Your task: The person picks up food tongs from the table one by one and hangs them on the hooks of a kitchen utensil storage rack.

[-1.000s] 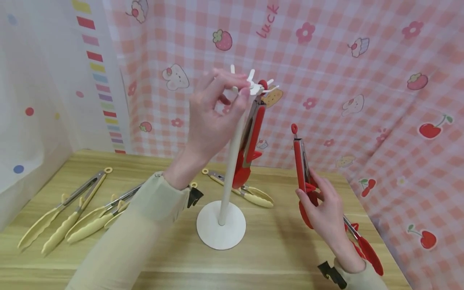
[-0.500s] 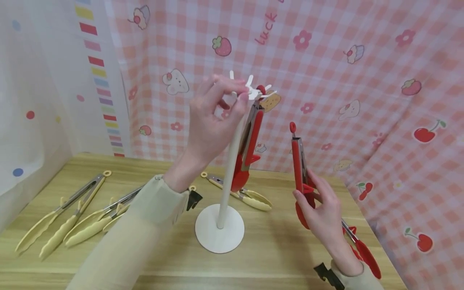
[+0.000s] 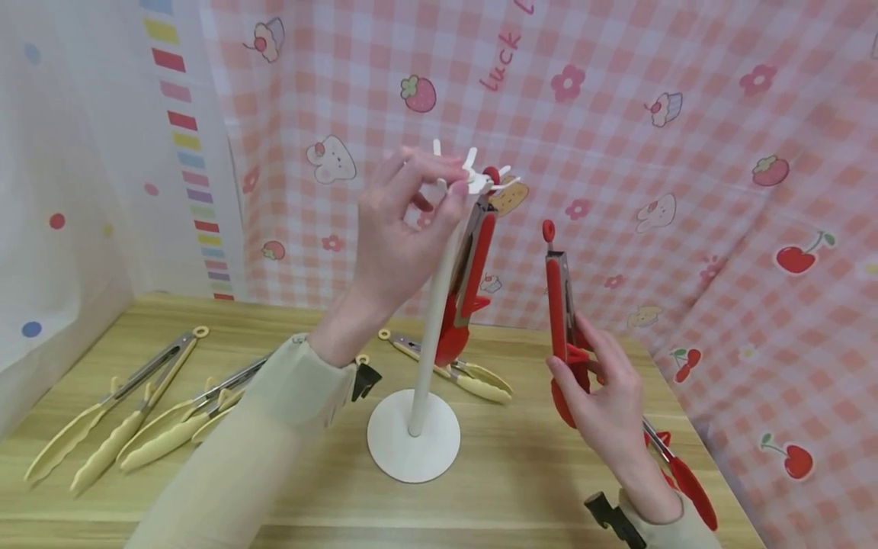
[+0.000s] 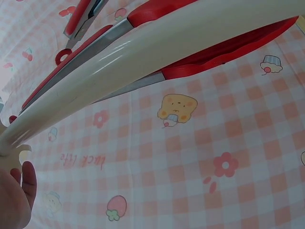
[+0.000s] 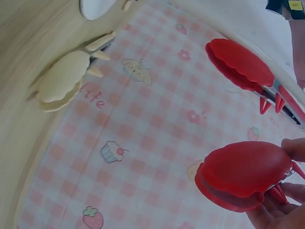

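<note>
My left hand (image 3: 405,206) pinches the white hook top (image 3: 478,181) of an upright stand between thumb and fingers. Red tongs (image 3: 473,267) hang by their ring from one of its hooks, heads downward beside the pole (image 3: 432,328). To the right of the stand, my right hand (image 3: 610,396) grips a second pair of red tongs (image 3: 557,305) near the heads, ring end up and clear of the table. Their closed red heads (image 5: 243,174) fill the lower right of the right wrist view. In the left wrist view the pole crosses in front of the hanging tongs (image 4: 157,12).
The stand's round white base (image 3: 414,450) rests on the wooden table (image 3: 480,496). Several cream tongs (image 3: 137,404) lie at the left, another cream pair (image 3: 480,381) behind the stand. More red tongs (image 3: 689,488) lie at the right under my right forearm. A checked cloth (image 3: 583,114) hangs behind.
The right hand has moved the held red tongs slightly left and up, toward the stand. The left hand keeps its pinch on the hook top. The head view has tilted slightly.
</note>
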The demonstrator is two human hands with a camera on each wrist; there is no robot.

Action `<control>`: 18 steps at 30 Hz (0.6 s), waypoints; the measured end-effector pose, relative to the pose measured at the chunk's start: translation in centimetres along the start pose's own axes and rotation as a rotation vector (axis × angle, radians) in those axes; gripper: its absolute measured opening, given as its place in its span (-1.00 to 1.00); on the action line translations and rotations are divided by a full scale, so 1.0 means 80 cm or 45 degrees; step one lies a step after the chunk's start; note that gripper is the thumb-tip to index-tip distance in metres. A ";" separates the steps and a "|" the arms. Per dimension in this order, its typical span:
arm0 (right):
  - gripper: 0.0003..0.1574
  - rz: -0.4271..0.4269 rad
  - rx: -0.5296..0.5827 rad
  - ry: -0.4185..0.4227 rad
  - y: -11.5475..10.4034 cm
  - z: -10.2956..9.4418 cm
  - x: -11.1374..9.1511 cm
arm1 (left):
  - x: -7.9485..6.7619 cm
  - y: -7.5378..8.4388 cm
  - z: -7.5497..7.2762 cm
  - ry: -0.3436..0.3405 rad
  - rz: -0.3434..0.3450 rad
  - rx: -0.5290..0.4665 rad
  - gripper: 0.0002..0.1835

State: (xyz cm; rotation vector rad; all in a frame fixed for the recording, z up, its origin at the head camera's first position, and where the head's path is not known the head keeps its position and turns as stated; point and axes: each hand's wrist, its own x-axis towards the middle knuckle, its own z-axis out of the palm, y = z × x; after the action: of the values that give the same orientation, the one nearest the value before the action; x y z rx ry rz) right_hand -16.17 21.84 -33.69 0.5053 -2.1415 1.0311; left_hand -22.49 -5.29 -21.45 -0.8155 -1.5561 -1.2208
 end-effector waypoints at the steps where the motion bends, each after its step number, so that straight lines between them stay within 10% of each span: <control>1: -0.12 -0.003 0.011 0.002 -0.002 0.000 0.001 | 0.000 0.000 0.000 -0.002 -0.002 0.001 -0.86; 18: -0.08 -0.080 0.113 0.023 -0.026 0.005 0.010 | 0.000 0.000 0.000 0.011 0.004 -0.003 -0.87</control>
State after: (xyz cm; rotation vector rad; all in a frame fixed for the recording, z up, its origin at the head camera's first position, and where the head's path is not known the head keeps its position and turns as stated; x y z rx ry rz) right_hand -15.63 20.23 -32.16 0.5989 -2.0578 1.0952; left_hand -22.52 -5.28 -21.48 -0.8123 -1.5463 -1.2226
